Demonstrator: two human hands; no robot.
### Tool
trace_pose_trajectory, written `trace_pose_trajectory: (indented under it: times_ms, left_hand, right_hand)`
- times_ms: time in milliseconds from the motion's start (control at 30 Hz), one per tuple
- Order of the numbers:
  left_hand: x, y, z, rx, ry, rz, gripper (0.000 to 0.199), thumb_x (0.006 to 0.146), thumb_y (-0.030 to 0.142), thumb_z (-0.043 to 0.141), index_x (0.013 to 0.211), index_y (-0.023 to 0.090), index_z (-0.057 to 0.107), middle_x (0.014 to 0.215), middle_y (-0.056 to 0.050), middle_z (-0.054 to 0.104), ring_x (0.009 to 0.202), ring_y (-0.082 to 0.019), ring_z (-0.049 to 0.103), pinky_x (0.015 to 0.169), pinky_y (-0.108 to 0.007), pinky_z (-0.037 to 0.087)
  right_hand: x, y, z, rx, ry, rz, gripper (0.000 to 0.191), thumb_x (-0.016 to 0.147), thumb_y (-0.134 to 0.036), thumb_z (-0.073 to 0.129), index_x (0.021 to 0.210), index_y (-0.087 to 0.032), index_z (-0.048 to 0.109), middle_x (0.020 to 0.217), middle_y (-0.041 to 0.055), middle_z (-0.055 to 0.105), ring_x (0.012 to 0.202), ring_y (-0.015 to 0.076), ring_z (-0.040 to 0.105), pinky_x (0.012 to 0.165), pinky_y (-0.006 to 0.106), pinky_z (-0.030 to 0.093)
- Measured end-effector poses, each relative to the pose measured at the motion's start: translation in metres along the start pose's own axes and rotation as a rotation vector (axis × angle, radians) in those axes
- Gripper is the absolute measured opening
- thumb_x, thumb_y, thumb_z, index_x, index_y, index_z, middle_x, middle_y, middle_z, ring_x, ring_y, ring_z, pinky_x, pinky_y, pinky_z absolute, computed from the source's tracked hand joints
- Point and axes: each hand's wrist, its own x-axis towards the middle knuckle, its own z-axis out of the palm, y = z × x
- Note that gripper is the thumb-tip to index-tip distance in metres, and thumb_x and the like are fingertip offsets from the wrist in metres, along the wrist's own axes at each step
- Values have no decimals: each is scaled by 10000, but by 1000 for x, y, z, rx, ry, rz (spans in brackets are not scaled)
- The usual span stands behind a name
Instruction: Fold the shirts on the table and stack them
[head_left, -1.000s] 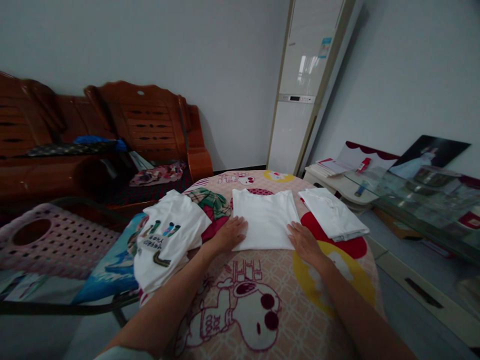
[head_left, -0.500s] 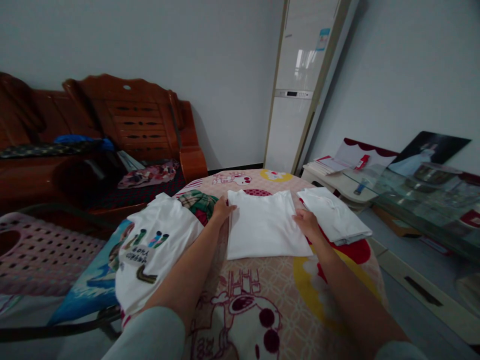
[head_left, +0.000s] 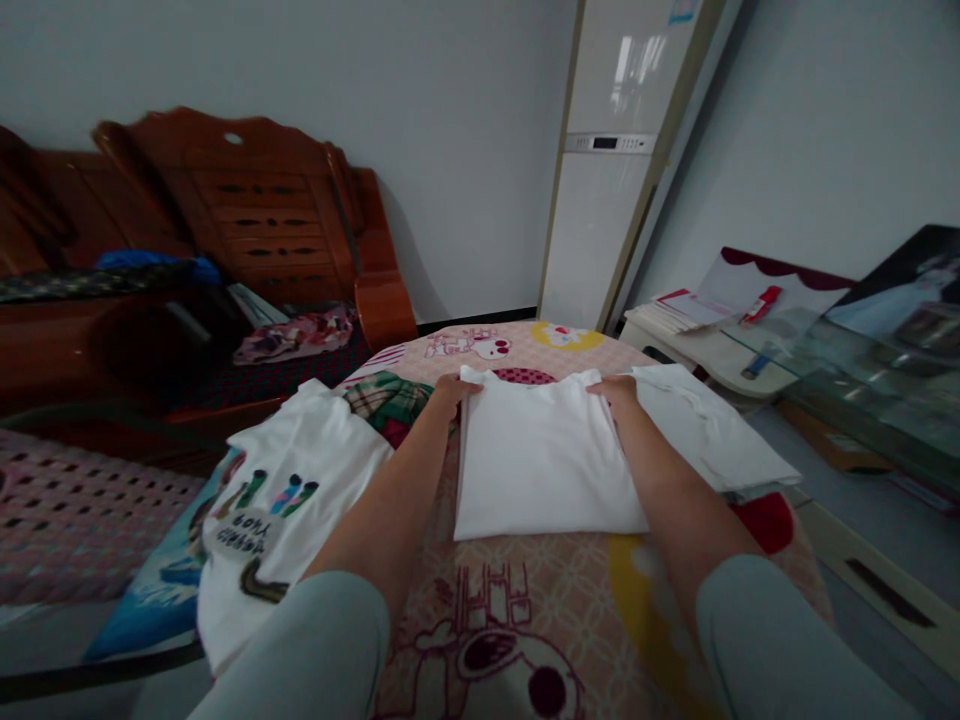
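A white T-shirt (head_left: 544, 460), folded into a near square, lies on the patterned tablecloth (head_left: 592, 640) in front of me. My left hand (head_left: 454, 393) pinches its far left corner, thumb on top. At the far right corner my right hand (head_left: 616, 390) grips the cloth the same way. Beside my right forearm rests a folded white garment (head_left: 705, 425). To the left of my left forearm lies a loose white printed T-shirt (head_left: 292, 500), with a green plaid cloth (head_left: 386, 398) behind it.
A wooden settee (head_left: 247, 215) stands at the back left, and a pink woven chair (head_left: 82, 520) is nearer. A tall white air conditioner (head_left: 600, 210) fills the corner. To the right are a cream cabinet (head_left: 690, 345) and a glass shelf (head_left: 862, 375).
Both hands have moved from the T-shirt's sides to its far corners. The view has shifted, with the table now closer. The other clothes lie where they were.
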Motion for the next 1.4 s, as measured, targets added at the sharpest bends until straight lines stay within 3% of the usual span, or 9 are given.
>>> trace_pose_trajectory:
  times_ms: [200,433,567,733,833,1000,1133,1267,1400]
  left_hand:
    - [-8,4,-1,-241,-56,75,395,464,252,822,807,153,654,674,-5,687,705,-216,671,675,-328,539]
    - [-61,23,-14,-402,-238,337,445,457,272,840,856,144,687,793,-17,720,703,-188,661,683,-312,538]
    - [-101,23,-35,-216,-416,414,328,541,278,817,834,149,748,824,-58,748,811,-232,689,760,-327,536]
    - [-141,25,-65,285,-730,342,258,572,224,781,828,201,797,778,-28,758,836,-254,699,768,-301,540]
    - [-150,31,-75,361,-741,399,248,626,236,755,868,197,796,807,-33,759,860,-239,703,793,-290,540]
    - [-145,26,-56,435,-605,549,367,778,380,652,1046,144,735,1054,-95,748,984,-238,684,913,-361,522]
    - [-148,2,-24,749,-498,670,633,773,392,668,1350,156,555,1407,-130,566,1277,-277,541,1081,-402,419]
    - [-159,-18,-19,994,-546,747,794,760,243,632,1491,115,348,1559,-156,365,1418,-264,383,1177,-385,310]
    - [-164,-26,-18,1122,-504,778,772,738,75,514,1488,51,334,1551,-186,364,1424,-246,377,1181,-372,312]
  right_hand:
    - [-5,-20,-3,144,-5,164,184,511,-176,761,602,-178,601,493,-35,572,519,172,580,470,265,476]
    - [-48,-33,-42,522,-125,-49,311,471,-287,808,725,-161,682,696,13,720,685,191,655,709,327,535]
    - [-86,-17,-76,518,-277,-206,331,489,-291,808,787,-166,737,842,37,760,824,230,675,817,370,521]
    - [-119,0,-111,241,-582,-112,202,586,-258,687,747,-160,761,802,48,763,768,203,676,823,346,507]
    - [-123,-4,-119,148,-506,-162,204,611,-254,605,714,-153,751,776,60,758,784,200,679,861,350,499]
    - [-125,-20,-101,29,-433,-332,206,701,-294,610,780,-163,749,832,69,763,815,220,697,845,368,527]
    - [-143,-23,-73,-174,-472,-580,351,793,-310,622,1104,-183,723,1165,104,721,1079,256,664,971,406,496]
    - [-167,-16,-56,-534,-506,-688,543,774,-216,641,1305,-112,598,1349,175,605,1247,282,566,1072,423,425]
    - [-184,-12,-46,-837,-405,-716,517,788,-108,559,1302,-61,579,1360,203,581,1267,279,534,1088,389,393]
